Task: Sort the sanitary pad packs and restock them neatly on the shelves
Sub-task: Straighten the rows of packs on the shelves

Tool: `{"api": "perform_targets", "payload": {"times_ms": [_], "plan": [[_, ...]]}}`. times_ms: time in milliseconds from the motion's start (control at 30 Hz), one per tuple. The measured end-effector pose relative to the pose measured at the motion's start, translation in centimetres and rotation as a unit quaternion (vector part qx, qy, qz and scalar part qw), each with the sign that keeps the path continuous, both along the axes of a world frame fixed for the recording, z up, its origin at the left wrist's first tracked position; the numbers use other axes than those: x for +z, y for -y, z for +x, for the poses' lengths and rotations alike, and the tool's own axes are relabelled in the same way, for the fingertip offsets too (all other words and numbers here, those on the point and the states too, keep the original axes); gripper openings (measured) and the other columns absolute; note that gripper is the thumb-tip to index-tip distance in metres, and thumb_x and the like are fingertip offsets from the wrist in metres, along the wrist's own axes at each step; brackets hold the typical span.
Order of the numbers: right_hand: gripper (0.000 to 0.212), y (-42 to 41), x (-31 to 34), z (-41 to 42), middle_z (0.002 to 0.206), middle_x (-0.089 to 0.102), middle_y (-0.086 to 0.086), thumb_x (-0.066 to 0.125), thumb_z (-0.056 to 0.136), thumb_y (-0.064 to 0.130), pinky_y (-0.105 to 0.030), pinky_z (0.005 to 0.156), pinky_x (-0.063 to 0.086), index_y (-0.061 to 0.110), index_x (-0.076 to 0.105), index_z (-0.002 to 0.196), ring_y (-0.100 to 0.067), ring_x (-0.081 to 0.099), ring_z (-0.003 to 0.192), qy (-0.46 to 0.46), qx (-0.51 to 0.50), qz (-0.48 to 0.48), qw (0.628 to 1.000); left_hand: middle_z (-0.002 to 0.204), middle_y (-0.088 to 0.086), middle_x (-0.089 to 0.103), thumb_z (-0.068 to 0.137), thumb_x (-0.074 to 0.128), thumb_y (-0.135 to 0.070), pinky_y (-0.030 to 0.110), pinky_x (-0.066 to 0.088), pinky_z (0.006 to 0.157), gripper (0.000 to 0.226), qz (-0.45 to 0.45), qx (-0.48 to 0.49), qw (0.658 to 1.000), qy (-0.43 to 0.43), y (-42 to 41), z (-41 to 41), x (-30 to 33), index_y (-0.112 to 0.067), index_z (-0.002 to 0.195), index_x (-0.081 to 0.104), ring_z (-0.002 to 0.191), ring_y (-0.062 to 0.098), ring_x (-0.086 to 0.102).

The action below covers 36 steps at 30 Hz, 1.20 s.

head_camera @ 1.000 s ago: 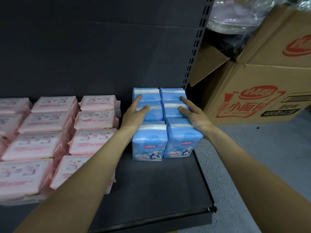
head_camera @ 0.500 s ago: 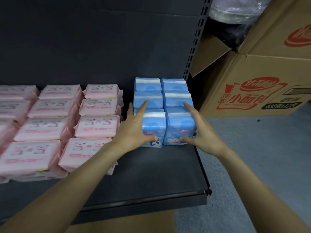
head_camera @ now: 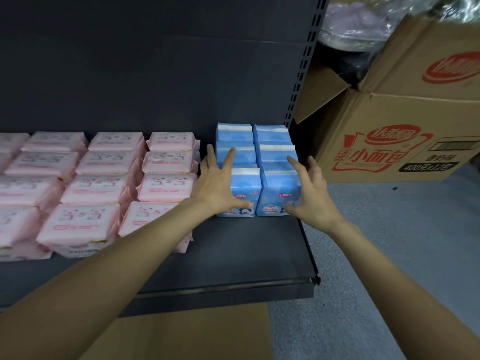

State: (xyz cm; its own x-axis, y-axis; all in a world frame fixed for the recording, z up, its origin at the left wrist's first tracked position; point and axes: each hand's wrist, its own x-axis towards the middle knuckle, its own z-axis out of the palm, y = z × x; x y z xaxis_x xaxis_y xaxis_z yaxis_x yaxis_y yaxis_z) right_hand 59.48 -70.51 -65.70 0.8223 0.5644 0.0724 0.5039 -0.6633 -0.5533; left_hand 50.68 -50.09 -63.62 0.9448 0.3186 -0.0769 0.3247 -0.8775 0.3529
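Blue plastic-wrapped sanitary pad packs stand upright in two columns, three deep, at the right end of the dark metal shelf, back row against the rear panel. My left hand is spread over the left front blue pack, fingers straight along its left side and top, thumb across its front face. My right hand is spread the same way on the right front blue pack, fingers on its top and right side, thumb at the lower front. Neither hand pinches anything.

Step in hand, as I judge it: squaring the front pair up with the rows behind. To do it well, press both sides inward evenly and push straight back so the columns stay touching, fronts flush. The wrap looks soft, so go light or the packs will bulge.

Just left of the blue packs: flat pink plastic-wrapped pad packs, lying in rows. Right of the blue packs, past the slotted shelf upright: an open brown cardboard box with red print on the grey floor.
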Motion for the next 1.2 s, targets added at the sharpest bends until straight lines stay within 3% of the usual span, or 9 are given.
{"api": "perform_targets", "payload": {"times_ms": [67, 233, 333, 467, 600, 733, 867, 1000, 1200], "plan": [[0.098, 0.2, 1.5, -1.6, 0.158, -0.011, -0.002, 0.077, 0.075, 0.022, -0.054, 0.116, 0.015, 0.043, 0.014, 0.147, -0.029, -0.011, 0.146, 0.037, 0.042, 0.010, 0.998, 0.159, 0.011, -0.011, 0.066, 0.071, -0.066, 0.041, 0.015, 0.116, 0.119, 0.014, -0.044, 0.999, 0.029, -0.4, -1.9, 1.7, -0.029, 0.152, -0.001, 0.146, 0.028, -0.004], [0.064, -3.3, 4.5, -8.1, 0.159, 0.006, 0.004, 0.058, 0.089, 0.039, -0.028, 0.114, 0.014, 0.036, 0.028, 0.145, -0.011, 0.001, 0.147, 0.064, 0.182, 0.067, 0.979, 0.145, 0.005, 0.043, 0.071, 0.049, -0.071, 0.042, 0.032, 0.111, 0.088, 0.137, -0.163, 0.970, 0.113, -5.8, -11.1, 2.6, -0.021, 0.143, 0.039, 0.133, 0.026, 0.039], [0.062, -8.1, 3.5, -11.2, 0.160, 0.002, 0.001, 0.049, 0.096, 0.040, -0.032, 0.117, 0.017, 0.035, 0.018, 0.149, -0.013, 0.003, 0.147, 0.004, 0.224, 0.052, 0.973, 0.153, 0.000, 0.033, 0.065, 0.036, -0.084, 0.049, 0.012, 0.115, 0.098, 0.177, -0.104, 0.978, 0.022, -9.7, -16.1, 0.2, -0.032, 0.147, 0.027, 0.141, 0.027, 0.028], [0.063, -15.3, 0.1, -11.9, 0.159, -0.012, -0.008, 0.031, 0.096, 0.052, -0.049, 0.119, 0.008, 0.035, 0.006, 0.151, -0.036, -0.005, 0.146, 0.084, 0.207, -0.058, 0.973, 0.160, -0.004, 0.011, 0.057, 0.028, -0.091, 0.061, -0.002, 0.111, 0.101, 0.155, -0.018, 0.988, -0.006, -12.6, -18.4, -2.7, -0.048, 0.147, 0.009, 0.147, 0.027, 0.001], [0.068, -20.2, -2.2, -11.7, 0.156, -0.025, -0.003, 0.043, 0.097, 0.045, -0.046, 0.119, 0.013, 0.035, 0.004, 0.151, -0.027, 0.001, 0.147, -0.091, 0.077, 0.039, 0.992, 0.160, 0.002, 0.013, 0.058, 0.026, -0.091, 0.065, 0.002, 0.109, 0.102, 0.161, 0.012, 0.987, 0.020, -13.3, -18.2, -4.2, -0.047, 0.146, -0.002, 0.146, 0.037, 0.006], [0.063, -23.4, -1.8, -13.2, 0.154, -0.031, -0.002, 0.046, 0.097, 0.038, -0.038, 0.115, 0.025, 0.027, 0.015, 0.151, -0.021, 0.016, 0.145, -0.133, 0.064, 0.076, 0.986, 0.158, 0.004, 0.019, 0.064, 0.026, -0.088, 0.068, 0.010, 0.107, 0.098, 0.175, 0.014, 0.984, 0.042, -14.3, -18.2, -4.8, -0.043, 0.148, 0.007, 0.143, 0.042, 0.013], [0.057, -23.3, -0.9, -13.3, 0.158, -0.015, -0.003, 0.041, 0.097, 0.047, -0.038, 0.108, 0.035, 0.030, 0.021, 0.148, -0.025, 0.045, 0.129, -0.078, 0.102, 0.021, 0.991, 0.151, 0.011, 0.035, 0.067, 0.026, -0.085, 0.072, 0.023, 0.101, 0.092, 0.189, 0.010, 0.982, 0.027, -15.1, -18.5, -4.8, -0.034, 0.143, 0.039, 0.136, 0.048, 0.029], [0.058, -22.6, 0.4, -10.3, 0.158, 0.010, -0.013, 0.032, 0.097, 0.053, -0.046, 0.109, 0.027, 0.029, 0.022, 0.149, -0.038, 0.024, 0.139, 0.092, 0.052, -0.069, 0.992, 0.155, 0.008, 0.028, 0.067, 0.017, -0.090, 0.069, 0.016, 0.106, 0.095, 0.195, 0.024, 0.981, 0.012, -14.9, -18.2, -4.3, -0.038, 0.145, 0.034, 0.140, 0.046, 0.022], [0.068, -27.4, 0.4, -5.1, 0.158, -0.018, -0.011, 0.033, 0.097, 0.056, -0.045, 0.117, 0.003, 0.031, 0.002, 0.153, -0.033, -0.015, 0.145, -0.078, 0.037, -0.070, 0.994, 0.160, -0.003, -0.002, 0.069, 0.044, -0.083, 0.062, -0.006, 0.113, 0.092, 0.193, -0.017, 0.981, 0.004, -15.5, -17.6, -3.0, -0.037, 0.146, 0.021, 0.146, 0.031, -0.008]]}}
